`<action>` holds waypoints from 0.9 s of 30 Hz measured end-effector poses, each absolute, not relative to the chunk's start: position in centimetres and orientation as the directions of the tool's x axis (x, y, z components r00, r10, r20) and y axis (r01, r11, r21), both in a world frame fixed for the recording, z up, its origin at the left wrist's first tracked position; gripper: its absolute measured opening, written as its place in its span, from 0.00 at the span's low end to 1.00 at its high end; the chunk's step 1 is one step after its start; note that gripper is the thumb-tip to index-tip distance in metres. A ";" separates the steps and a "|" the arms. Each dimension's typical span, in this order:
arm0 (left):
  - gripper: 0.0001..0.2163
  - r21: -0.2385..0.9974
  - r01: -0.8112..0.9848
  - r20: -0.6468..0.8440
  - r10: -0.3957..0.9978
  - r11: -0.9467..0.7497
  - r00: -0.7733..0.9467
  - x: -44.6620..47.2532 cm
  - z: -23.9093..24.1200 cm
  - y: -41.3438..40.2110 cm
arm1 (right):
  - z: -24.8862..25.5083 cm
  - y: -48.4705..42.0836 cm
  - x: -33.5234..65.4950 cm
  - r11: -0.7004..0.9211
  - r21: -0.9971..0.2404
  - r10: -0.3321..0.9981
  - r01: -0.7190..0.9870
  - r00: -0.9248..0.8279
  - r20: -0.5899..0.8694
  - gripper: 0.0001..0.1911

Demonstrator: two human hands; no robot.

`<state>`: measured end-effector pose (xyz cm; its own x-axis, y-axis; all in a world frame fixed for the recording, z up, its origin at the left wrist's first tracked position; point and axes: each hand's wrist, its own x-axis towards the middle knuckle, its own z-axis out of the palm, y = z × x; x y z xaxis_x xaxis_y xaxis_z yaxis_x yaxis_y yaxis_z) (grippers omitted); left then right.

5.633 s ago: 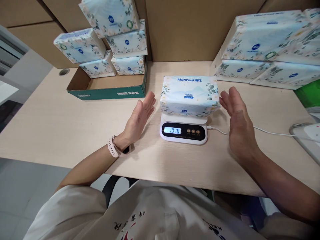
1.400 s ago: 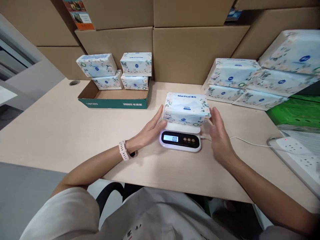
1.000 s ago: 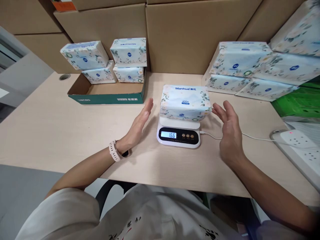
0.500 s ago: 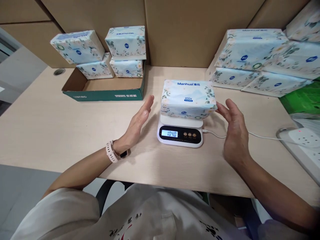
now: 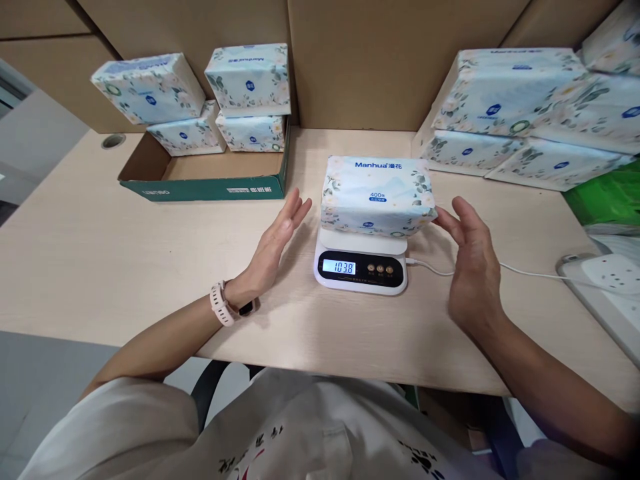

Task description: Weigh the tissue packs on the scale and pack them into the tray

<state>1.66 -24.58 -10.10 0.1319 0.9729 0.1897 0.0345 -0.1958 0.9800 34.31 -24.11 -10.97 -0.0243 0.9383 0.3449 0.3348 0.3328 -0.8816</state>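
While the tissue pack [image 5: 377, 193] lies flat on the white scale [image 5: 361, 267] at mid-desk [image 5: 125, 253], its top reads "Manhua" with "400" on a blue label; the smaller characters are unreadable. The scale's lit digits show 103.8. Both hands are spread flat and hold nothing. The left hand [image 5: 274, 243] is apart from the pack's left end. The right hand [image 5: 470, 260] has its fingertips at the right end, contact unclear. White print on the green tray [image 5: 205, 190] is illegible. The stacked packs [image 5: 525, 113] at right are cut off.
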 end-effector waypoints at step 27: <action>0.42 0.986 0.102 0.116 0.986 -0.129 0.117 1.9 -8.9 -23.6 | -10.5 -22.5 33.9 0.176 -0.917 0.983 0.358 -0.023 0.179 0.42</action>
<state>1.94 -23.56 -8.89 0.1168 0.9863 0.1165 0.1015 -0.1285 0.9865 33.89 -22.51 -10.50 -0.0234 0.9835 0.1794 0.3585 0.1758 -0.9168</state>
